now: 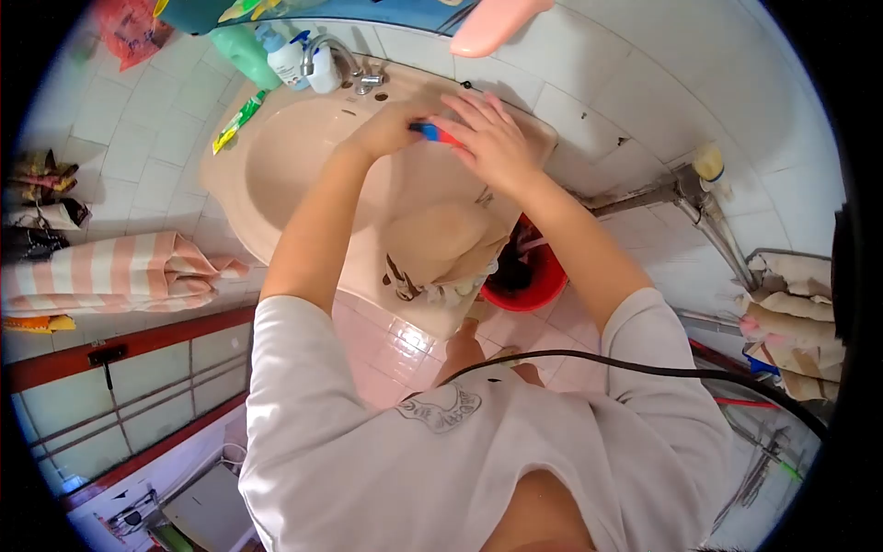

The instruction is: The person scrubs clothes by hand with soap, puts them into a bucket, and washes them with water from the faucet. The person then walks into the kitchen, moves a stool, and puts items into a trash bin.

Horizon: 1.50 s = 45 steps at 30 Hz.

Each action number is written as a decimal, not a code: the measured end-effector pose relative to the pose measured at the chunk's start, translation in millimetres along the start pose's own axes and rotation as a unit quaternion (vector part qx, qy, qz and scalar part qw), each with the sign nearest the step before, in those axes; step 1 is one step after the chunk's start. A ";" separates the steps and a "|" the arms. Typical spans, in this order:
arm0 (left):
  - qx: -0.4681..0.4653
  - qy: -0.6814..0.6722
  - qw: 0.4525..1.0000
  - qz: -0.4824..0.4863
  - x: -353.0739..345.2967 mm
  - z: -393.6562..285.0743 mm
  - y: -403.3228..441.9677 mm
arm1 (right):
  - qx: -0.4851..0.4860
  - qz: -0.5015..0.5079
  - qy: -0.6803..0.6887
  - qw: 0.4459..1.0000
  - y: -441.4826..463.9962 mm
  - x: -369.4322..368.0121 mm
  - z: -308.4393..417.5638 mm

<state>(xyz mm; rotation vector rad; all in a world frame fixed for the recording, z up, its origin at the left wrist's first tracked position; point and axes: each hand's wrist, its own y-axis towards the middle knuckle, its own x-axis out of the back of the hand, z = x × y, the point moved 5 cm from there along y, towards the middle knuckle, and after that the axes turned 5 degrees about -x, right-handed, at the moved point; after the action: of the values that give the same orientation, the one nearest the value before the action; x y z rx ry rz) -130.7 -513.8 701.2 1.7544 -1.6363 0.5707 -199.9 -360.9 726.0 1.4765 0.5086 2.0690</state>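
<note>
Over the right side of the pale pink sink (pixel 276 170), a small blue and red object (pixel 430 132) with a dark end lies between my two hands; its kind cannot be made out. My left hand (pixel 388 129) is closed at the dark end, its fingertips partly hidden. My right hand (pixel 492 143) has its fingers stretched out and apart, over the red end and close to the sink's back ledge. Nearer to me, a crumpled beige cloth (pixel 441 241) with brown marks and a lacy edge rests on the sink's front right edge.
Behind the basin stand a chrome faucet (pixel 322 57), a green bottle (pixel 244 55), pump bottles (pixel 283 60) and a green-yellow tube (pixel 239 121). Below right, a red bucket (pixel 550 283) holds dark items. A striped towel (pixel 120 271) hangs left; a black cable (pixel 635 363) crosses my shirt.
</note>
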 end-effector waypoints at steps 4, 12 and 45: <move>0.041 0.037 0.983 -0.173 20.0 -22.7 2.3 | -0.142 0.157 0.015 0.977 1.0 -15.8 -28.5; 0.291 -0.099 0.806 -0.506 -17.2 -46.0 -251.3 | -0.219 0.213 -0.063 0.950 -23.7 -40.5 -112.7; 0.587 0.097 0.446 -0.669 -223.5 -534.0 -754.2 | 0.049 0.473 0.229 0.850 -233.2 -57.1 326.3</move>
<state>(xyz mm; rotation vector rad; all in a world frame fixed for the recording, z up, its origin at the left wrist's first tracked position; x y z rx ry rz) 650.4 22.6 779.3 2.8724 1.0633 0.9926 171.6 -216.7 653.6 1.4234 0.0033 3.2521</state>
